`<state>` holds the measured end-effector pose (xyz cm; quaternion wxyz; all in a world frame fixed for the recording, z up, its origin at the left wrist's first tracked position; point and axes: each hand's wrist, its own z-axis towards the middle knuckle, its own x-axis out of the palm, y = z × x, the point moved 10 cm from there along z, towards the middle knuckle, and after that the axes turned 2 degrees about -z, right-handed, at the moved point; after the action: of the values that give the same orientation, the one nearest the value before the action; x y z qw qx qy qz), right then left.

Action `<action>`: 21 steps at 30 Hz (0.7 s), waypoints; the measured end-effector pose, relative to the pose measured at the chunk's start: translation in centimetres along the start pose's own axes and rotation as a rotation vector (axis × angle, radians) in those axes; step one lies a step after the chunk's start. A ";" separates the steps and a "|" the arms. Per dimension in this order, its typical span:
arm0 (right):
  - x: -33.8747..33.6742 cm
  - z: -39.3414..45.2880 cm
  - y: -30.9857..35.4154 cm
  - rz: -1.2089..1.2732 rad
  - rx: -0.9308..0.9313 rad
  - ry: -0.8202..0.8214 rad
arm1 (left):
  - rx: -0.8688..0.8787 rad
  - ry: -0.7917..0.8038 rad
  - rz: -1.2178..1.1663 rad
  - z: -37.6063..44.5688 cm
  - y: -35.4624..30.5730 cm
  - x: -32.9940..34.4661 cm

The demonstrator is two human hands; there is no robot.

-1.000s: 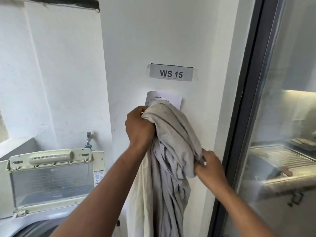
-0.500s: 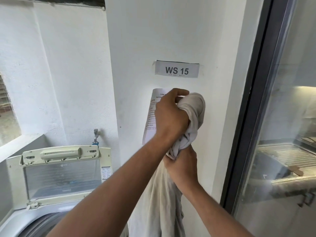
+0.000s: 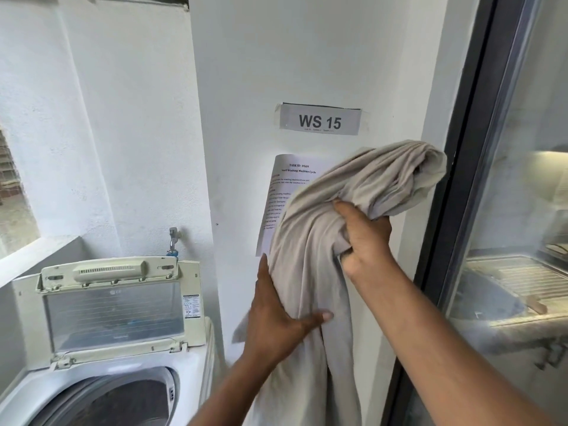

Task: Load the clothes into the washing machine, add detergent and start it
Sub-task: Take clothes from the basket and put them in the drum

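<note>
Cloth (image 3: 310, 265), beige and long, is not yet in the washer (image 3: 101, 373); it hangs in the air to the right of the washer and higher than its raised lid (image 3: 113, 315), in front of the pillar, and its lower end goes out of view at the bottom. Right hand (image 3: 365, 241) grips a bunch of the cloth near the top, fingers curled into the folds. Left hand (image 3: 276, 321) is spread flat, thumb under the hanging part, and it presses on the cloth from the washer side w/o really closing on it.

Lid stands up, so the drum (image 3: 123, 404) is open for loading. Inside the drum looks dark; I cannot tell if sth. is already there. On the pillar, above and right of the washer, is the sign "WS 15" (image 3: 319, 119) and below it a paper sheet (image 3: 285, 192), partly hidden by the cloth.

As I judge it, the task is at the early part: the loading step is in hand. Left to do: put the cloth in the drum, add detergent (none visible), close the lid, start.
</note>
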<state>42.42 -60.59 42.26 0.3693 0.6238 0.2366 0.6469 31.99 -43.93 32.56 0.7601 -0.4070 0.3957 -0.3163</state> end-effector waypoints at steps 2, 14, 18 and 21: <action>0.3 -0.1 -0.9 0.056 0.085 0.023 | -0.013 -0.096 -0.070 1.1 0.6 -1.1; -8.0 -4.7 -6.0 -0.695 0.609 0.233 | 0.112 -0.375 -0.383 6.2 -4.4 -8.0; -8.5 -3.5 -2.4 -1.212 0.076 0.215 | 0.087 -0.418 -0.392 7.4 -6.6 -9.0; -6.2 -4.9 3.0 -1.237 -0.578 0.050 | 0.079 -0.444 -0.395 7.6 -7.9 -9.3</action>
<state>36.79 -66.46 40.08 0.8173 0.2350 0.3756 0.3683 32.79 -37.35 45.31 0.7669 -0.5055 0.1205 -0.3766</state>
